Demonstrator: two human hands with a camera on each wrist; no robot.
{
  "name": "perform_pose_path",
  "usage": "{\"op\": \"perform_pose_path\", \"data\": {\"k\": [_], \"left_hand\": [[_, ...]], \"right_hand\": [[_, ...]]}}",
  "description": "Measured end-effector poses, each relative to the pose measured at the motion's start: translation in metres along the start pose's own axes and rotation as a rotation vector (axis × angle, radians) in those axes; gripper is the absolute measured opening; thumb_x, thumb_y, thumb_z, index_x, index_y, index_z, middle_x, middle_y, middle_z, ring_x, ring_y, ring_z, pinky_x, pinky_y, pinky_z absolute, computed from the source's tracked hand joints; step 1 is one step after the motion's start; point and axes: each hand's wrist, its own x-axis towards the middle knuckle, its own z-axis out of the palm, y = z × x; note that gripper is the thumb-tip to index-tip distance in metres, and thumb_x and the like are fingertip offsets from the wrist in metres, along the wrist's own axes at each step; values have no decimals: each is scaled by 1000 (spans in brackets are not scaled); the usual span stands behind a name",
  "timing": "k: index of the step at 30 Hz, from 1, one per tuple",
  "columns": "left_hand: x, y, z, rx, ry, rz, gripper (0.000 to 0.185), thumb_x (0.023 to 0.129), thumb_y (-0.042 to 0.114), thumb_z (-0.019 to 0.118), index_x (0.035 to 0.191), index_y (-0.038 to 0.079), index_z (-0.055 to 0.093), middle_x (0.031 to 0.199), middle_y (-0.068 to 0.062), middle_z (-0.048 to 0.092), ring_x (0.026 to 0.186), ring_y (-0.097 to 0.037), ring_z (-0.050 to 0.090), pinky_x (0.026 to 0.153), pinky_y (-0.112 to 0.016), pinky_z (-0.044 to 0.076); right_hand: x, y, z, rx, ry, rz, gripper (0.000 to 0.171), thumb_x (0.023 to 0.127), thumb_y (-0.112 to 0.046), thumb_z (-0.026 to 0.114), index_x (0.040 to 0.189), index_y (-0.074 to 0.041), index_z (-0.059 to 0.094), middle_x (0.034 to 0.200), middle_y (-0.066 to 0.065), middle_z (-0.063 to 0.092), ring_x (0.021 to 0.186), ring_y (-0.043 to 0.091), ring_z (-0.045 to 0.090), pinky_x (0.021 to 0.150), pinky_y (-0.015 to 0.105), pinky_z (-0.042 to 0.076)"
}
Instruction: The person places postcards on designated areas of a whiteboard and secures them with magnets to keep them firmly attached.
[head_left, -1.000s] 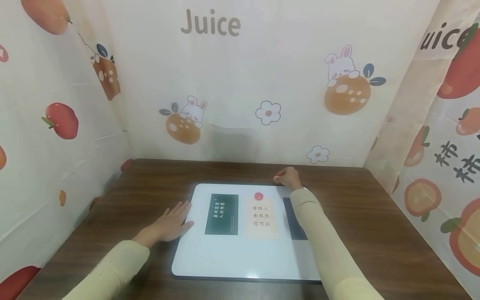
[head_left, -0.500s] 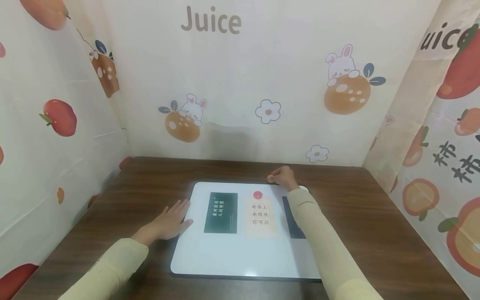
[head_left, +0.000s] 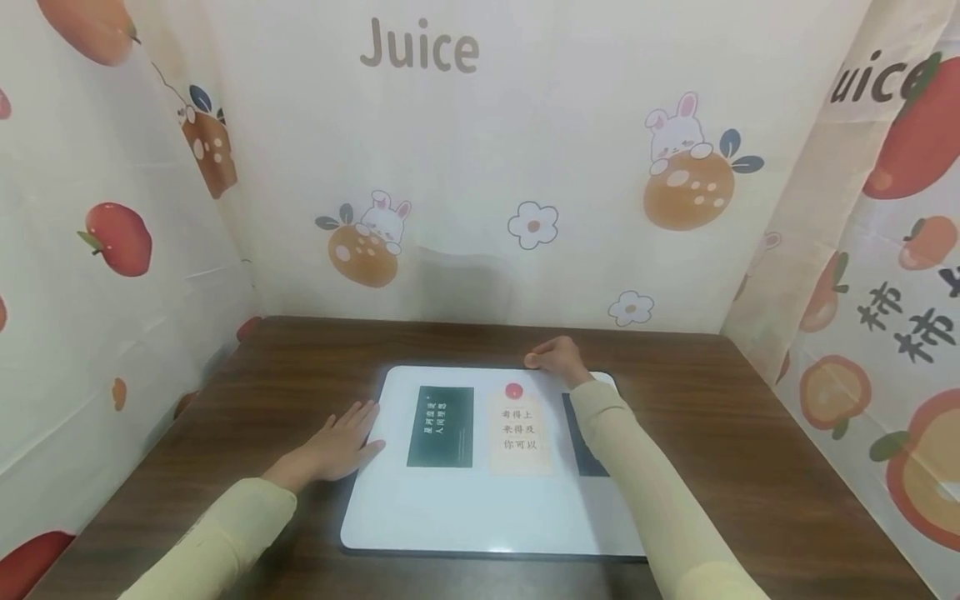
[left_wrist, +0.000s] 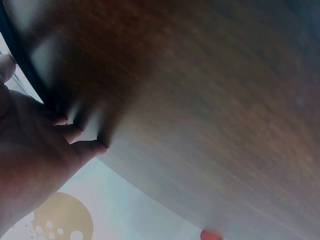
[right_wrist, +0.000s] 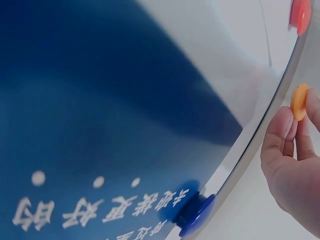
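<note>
My left hand (head_left: 341, 442) rests with fingers spread on the left edge of a whiteboard (head_left: 435, 517) that lies on the table. Between thumb and fingers, my right hand (head_left: 557, 358) pinches a round orange magnet (right_wrist: 299, 102), close over the board's far edge. Three cards are on the board: a green one (head_left: 442, 429), a cream one (head_left: 521, 454) with Chinese text, and a dark blue one (head_left: 585, 442), partly hidden by the right sleeve. A red magnet (head_left: 513, 391) sits at the top of the cream card. In the right wrist view, a blue magnet (right_wrist: 196, 215) sits at the blue card's edge.
The dark wood table (head_left: 300, 350) extends around the board. Behind it hangs a pale cloth (head_left: 465, 150) printed with rabbits, fruit and "Juice", and similar cloths flank both sides.
My right hand has moved a little to the left along the board's far edge, towards the red magnet. The left hand, the board and the cards stay put.
</note>
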Motion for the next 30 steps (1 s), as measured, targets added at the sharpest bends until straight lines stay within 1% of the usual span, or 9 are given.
{"op": "perform_pose_path", "data": {"k": [4,10,13,18,21,25,30], "left_hand": [[-3,6,-5,-10,-14,-10,71,98,39,46,148,-4,23,154,-24,18,141,-45,10,108,-64,9],[-4,7,-4,-3,-16,-18,70,99,38,47,148,-4,23,154,-23,18,141,-44,11,108,-64,10],[-5,7,-4,-4,-12,-15,69,98,38,47,148,-4,23,154,-24,19,140,-45,12,108,-65,11],[-5,9,-5,-8,-11,-14,69,98,37,48,148,-5,24,154,-24,19,140,-45,12,108,-65,11],[-5,9,-6,-9,-12,-16,69,98,37,48,148,-5,24,154,-25,19,140,-45,12,108,-65,11],[-5,8,-6,-11,-9,-12,69,98,37,48,148,-5,23,154,-24,19,140,-45,12,108,-65,11],[-5,6,-6,-13,-8,-3,69,99,38,47,148,-4,23,154,-24,19,140,-45,12,108,-65,11]], "right_hand": [[0,-2,4,22,-4,2,34,80,-19,78,108,-1,68,103,14,66,94,29,63,85,40,52],[-2,-7,11,74,-21,31,34,78,-18,80,106,-1,69,105,15,67,98,31,64,87,41,51],[-4,-10,13,91,-44,27,34,78,-18,80,106,0,69,108,16,67,101,32,63,89,43,50],[-9,-15,17,87,-66,43,36,79,-25,80,107,-6,70,110,11,66,102,31,61,90,45,49],[-13,-18,19,73,-75,33,37,79,-29,79,108,-8,70,110,9,65,102,29,60,90,45,49],[-16,-22,24,78,-84,7,37,79,-28,79,108,-6,70,109,9,66,101,28,61,89,43,50],[-21,-28,30,84,-102,-1,34,80,-27,79,106,-7,71,106,8,67,95,25,63,85,40,52]]}}
